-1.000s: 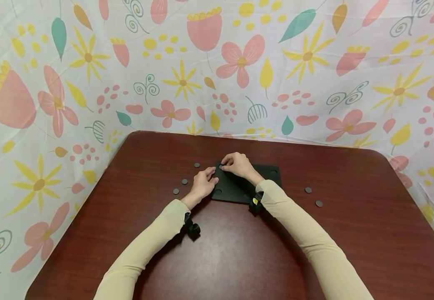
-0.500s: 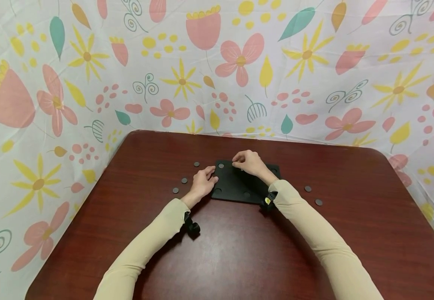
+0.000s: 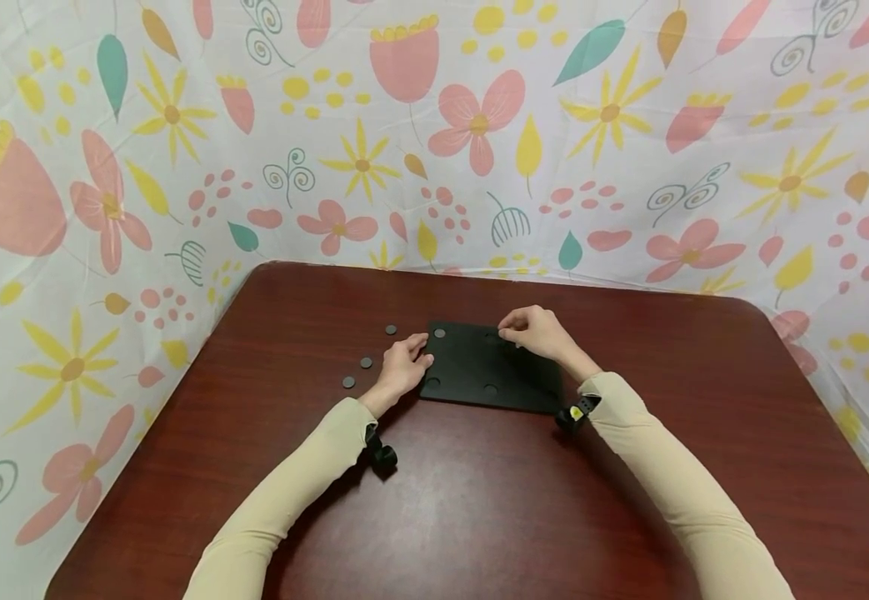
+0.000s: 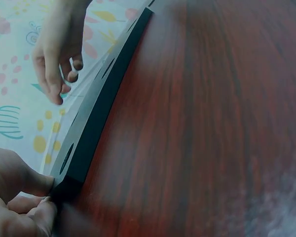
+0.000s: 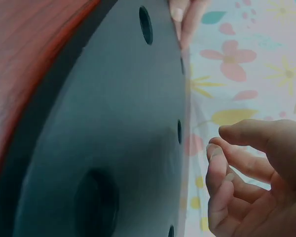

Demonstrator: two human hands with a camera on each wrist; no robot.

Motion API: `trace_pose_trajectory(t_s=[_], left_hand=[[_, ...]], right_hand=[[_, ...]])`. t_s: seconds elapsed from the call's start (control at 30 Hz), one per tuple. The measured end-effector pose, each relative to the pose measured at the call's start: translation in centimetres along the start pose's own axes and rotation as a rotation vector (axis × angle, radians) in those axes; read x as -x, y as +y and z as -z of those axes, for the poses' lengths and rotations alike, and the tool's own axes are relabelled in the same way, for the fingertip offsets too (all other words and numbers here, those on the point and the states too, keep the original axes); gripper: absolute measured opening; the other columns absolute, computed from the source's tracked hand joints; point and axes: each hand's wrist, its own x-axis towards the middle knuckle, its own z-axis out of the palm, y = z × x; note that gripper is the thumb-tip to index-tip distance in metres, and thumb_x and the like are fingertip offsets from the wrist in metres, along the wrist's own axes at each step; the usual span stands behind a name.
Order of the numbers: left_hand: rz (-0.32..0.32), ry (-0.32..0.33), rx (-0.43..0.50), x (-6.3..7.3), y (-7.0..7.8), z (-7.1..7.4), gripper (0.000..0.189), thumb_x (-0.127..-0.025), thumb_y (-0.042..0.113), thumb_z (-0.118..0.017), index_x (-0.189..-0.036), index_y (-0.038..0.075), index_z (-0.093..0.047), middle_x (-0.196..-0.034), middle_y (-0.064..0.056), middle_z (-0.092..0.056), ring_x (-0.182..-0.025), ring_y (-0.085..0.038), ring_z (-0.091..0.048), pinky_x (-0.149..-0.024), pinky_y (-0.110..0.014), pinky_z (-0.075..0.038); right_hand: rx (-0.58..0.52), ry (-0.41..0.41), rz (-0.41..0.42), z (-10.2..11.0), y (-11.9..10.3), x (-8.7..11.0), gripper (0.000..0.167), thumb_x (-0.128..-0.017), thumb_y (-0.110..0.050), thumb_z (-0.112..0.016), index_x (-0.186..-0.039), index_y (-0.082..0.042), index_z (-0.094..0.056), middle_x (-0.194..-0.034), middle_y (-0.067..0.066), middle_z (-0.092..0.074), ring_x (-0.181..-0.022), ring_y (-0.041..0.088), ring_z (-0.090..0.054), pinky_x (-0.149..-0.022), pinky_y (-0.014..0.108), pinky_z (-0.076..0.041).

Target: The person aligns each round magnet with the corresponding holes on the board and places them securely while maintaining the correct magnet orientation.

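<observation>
A black rectangular board (image 3: pixel 471 367) with round recesses lies on the table. In its far left recess sits a grey disc (image 3: pixel 439 333); the near left and near middle recesses look dark. My left hand (image 3: pixel 400 371) rests at the board's left edge, fingertips and thumb touching it. My right hand (image 3: pixel 542 333) hovers over the far right part of the board, fingers loosely bent. In the right wrist view that hand's thumb and index fingertips (image 5: pixel 219 143) are close together, with no object visible between them. The hand hides the far right recess in the head view.
Left of the board lie loose grey discs: one disc (image 3: pixel 391 330) at the back, another disc (image 3: pixel 366 362) and a third disc (image 3: pixel 348 382) nearer. A floral cloth (image 3: pixel 434 167) hangs behind the brown table (image 3: pixel 449 517). Each wrist carries a black camera (image 3: pixel 382 457).
My right hand has moved right from the board's far left recess, exposing the grey disc there. My left hand stays put. The right sleeve now covers where two loose discs lay.
</observation>
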Motion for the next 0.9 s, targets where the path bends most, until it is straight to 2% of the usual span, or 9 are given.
trace_pose_trajectory(t_s=[0.2, 0.43, 0.73, 0.9], left_hand=[[-0.005, 0.006, 0.015, 0.0, 0.2, 0.0, 0.049, -0.097, 0.008, -0.057, -0.145, 0.008, -0.045, -0.149, -0.014, -0.045, -0.137, -0.027, -0.043, -0.103, -0.038, -0.048], [0.005, 0.004, -0.002, 0.1, 0.0, -0.1, 0.05, -0.097, 0.008, -0.058, -0.145, 0.009, -0.045, -0.147, -0.014, -0.047, -0.137, -0.027, -0.044, -0.103, -0.038, -0.048], [-0.01, 0.01, -0.008, -0.1, -0.3, -0.1, 0.049, -0.097, 0.009, -0.058, -0.145, 0.009, -0.046, -0.147, -0.014, -0.048, -0.136, -0.027, -0.046, -0.102, -0.037, -0.048], [-0.01, 0.007, -0.009, -0.1, -0.3, -0.1, 0.049, -0.097, 0.009, -0.058, -0.144, 0.009, -0.046, -0.147, -0.014, -0.047, -0.136, -0.028, -0.045, -0.101, -0.035, -0.049]], right_hand=[[0.008, 0.008, -0.02, 1.7, 0.9, 1.7, 0.023, -0.094, -0.017, -0.064, -0.11, -0.001, -0.07, -0.097, 0.015, -0.072, -0.075, 0.024, -0.067, -0.064, 0.03, -0.053], [0.009, -0.005, -0.079, 3.1, 2.7, 3.9, 0.023, -0.094, -0.018, -0.064, -0.109, -0.003, -0.071, -0.09, 0.016, -0.07, -0.074, 0.027, -0.063, -0.061, 0.028, -0.047], [-0.047, -0.095, -0.028, 6.0, 5.3, 5.2, 0.026, -0.095, -0.02, -0.063, -0.114, -0.003, -0.068, -0.102, 0.016, -0.071, -0.083, 0.032, -0.062, -0.072, 0.041, -0.054], [-0.083, -0.129, -0.034, 6.8, 7.3, 6.1, 0.027, -0.095, -0.023, -0.063, -0.114, -0.004, -0.069, -0.104, 0.017, -0.069, -0.082, 0.028, -0.062, -0.072, 0.036, -0.055]])
